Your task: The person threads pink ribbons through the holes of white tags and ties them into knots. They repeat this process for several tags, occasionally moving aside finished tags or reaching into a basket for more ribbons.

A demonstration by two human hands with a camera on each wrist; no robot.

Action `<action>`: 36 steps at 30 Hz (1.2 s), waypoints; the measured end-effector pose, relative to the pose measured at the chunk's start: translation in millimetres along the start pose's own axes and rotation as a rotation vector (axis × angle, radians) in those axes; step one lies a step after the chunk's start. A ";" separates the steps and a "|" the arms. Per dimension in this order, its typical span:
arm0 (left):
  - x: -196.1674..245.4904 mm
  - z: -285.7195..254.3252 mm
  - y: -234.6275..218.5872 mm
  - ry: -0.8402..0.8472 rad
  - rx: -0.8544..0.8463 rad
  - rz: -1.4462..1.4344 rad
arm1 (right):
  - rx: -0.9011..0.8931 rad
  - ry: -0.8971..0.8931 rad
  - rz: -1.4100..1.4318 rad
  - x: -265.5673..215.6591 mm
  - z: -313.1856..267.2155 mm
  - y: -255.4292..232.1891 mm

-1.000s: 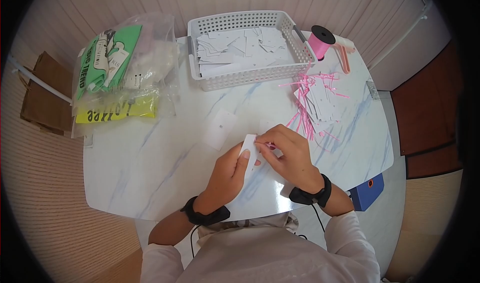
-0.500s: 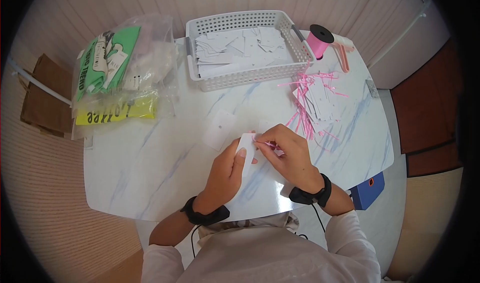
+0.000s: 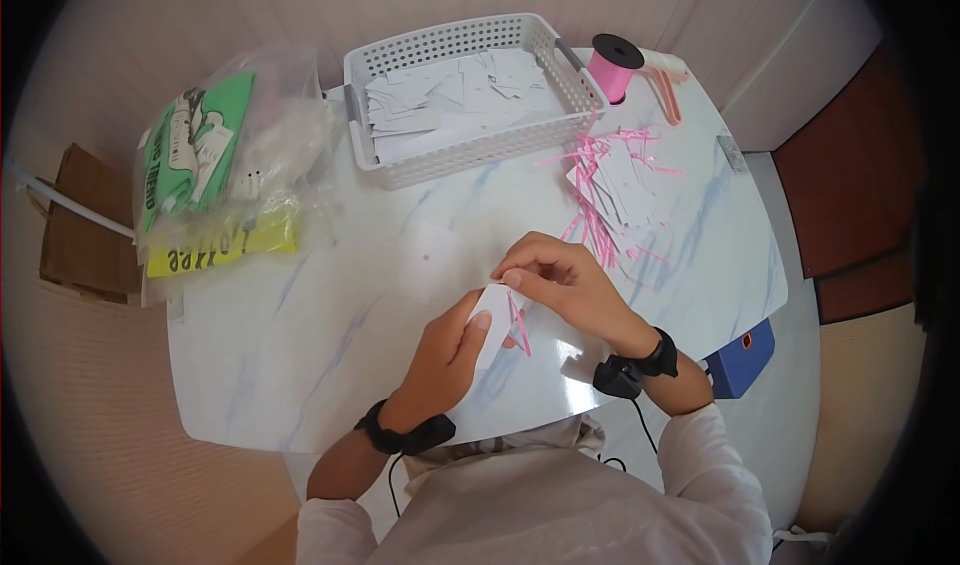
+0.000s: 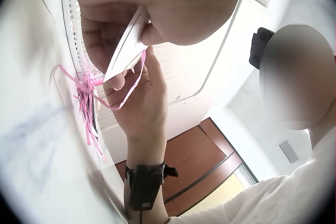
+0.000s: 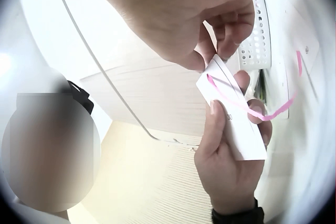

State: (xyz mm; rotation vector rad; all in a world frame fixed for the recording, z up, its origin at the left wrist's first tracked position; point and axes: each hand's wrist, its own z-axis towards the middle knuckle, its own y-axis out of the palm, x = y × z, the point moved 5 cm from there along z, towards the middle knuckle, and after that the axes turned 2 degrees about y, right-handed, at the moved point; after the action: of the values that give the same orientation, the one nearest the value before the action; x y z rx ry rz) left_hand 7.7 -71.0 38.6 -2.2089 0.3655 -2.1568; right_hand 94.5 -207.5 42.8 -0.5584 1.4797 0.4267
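Observation:
My left hand (image 3: 438,350) grips a white card (image 3: 495,303) tilted above the table, thumb on its face and fingers behind. In the right wrist view the card (image 5: 244,142) shows two layers at its upper end and small print near the thumb. A pink ribbon (image 3: 519,325) comes out near the card's top and hangs loosely down its right side; in the left wrist view the ribbon (image 4: 126,100) bows out in a loop. Fingers bent, my right hand (image 3: 565,280) pinches the card's top end between thumb and fingers.
Another white card (image 3: 428,255) lies flat beyond the hands. Right of it is a pile of cards with pink ribbons (image 3: 625,190). Behind stand a white basket (image 3: 480,150) of cards, a pink ribbon spool (image 3: 607,75) and pink-handled scissors (image 3: 664,95). Bagged clothing (image 3: 235,165) sits at left.
My right hand has let go of the pink ribbon and moved up to the card's top. The ribbon now dangles at the card's right side. The head view has shifted slightly.

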 end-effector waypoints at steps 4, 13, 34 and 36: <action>-1.3 0.0 2.6 0.073 0.022 -0.040 | -0.101 0.036 0.206 5.8 1.2 3.7; 8.5 0.8 7.7 -0.011 -0.104 -0.113 | 0.271 0.178 0.305 6.9 7.6 -28.3; -3.4 3.8 -5.2 -0.045 0.011 -0.373 | 0.356 -0.038 0.058 7.8 7.5 -29.5; -7.1 5.1 -7.9 -0.041 0.052 -0.425 | 0.258 -0.110 -0.056 -0.2 4.5 -20.6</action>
State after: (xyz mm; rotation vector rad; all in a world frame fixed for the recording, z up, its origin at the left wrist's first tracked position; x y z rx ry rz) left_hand 13.9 -62.8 32.9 -2.4775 -0.1798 -2.2649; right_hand 110.3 -221.4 44.8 -0.3642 1.3842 0.2138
